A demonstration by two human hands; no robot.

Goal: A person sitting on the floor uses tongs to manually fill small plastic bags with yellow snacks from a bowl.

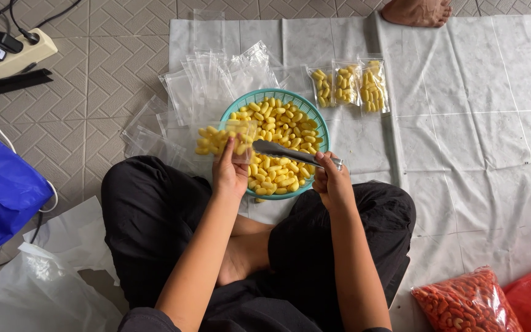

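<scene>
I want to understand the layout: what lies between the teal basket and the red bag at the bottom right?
In the head view, only bare grey sheet lies between the teal basket and the red bag; the person's right knee borders that stretch.

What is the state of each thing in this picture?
Teal plastic basket: holds many yellow oval pieces.
Small clear bag: partly filled, held by left hand.
Metal tongs: over the basket, held by right hand.
Three clear bags: filled, lying flat.

Glossy metal tongs point(290, 152), plastic basket point(312, 110)
</scene>
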